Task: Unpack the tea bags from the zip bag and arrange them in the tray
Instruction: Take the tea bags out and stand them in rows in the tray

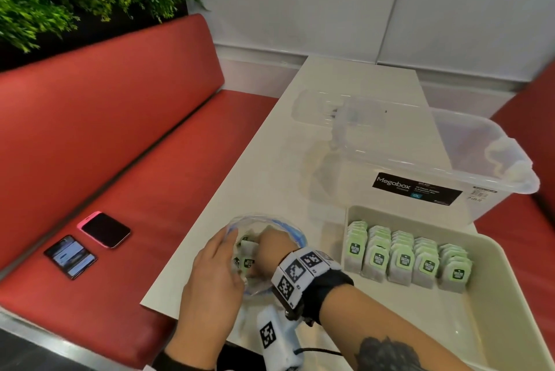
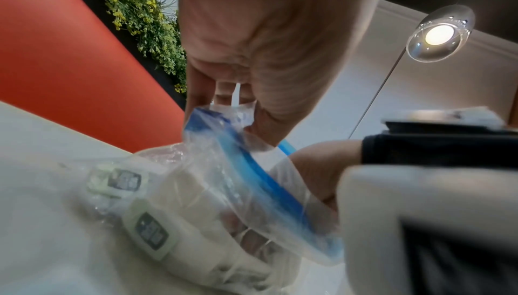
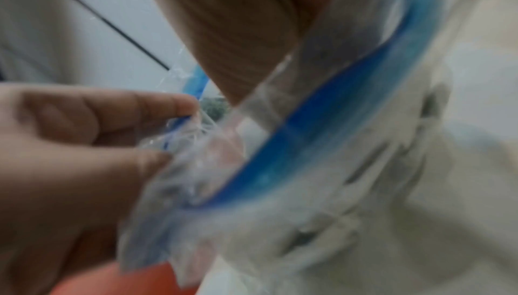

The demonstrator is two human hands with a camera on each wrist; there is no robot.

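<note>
A clear zip bag (image 1: 297,235) with a blue zip rim lies open near the table's front left edge. My left hand (image 1: 228,238) pinches its rim (image 2: 224,105) and holds the mouth up. My right hand (image 1: 267,247) reaches down inside the bag, fingers (image 2: 246,233) curled against a white stack of tea bags (image 2: 148,231) with green labels (image 1: 247,262). The beige tray (image 1: 495,325) stands to the right. Several rows of tea bags (image 1: 402,259) stand upright along its far side. The right wrist view is blurred and shows the bag's blue rim (image 3: 308,133).
A clear Megabox bin (image 1: 420,160) stands behind the tray, its lid (image 1: 324,112) further back. Two phones (image 1: 105,229) (image 1: 70,256) lie on the red bench (image 1: 150,160) to the left. The tray's near half is bare.
</note>
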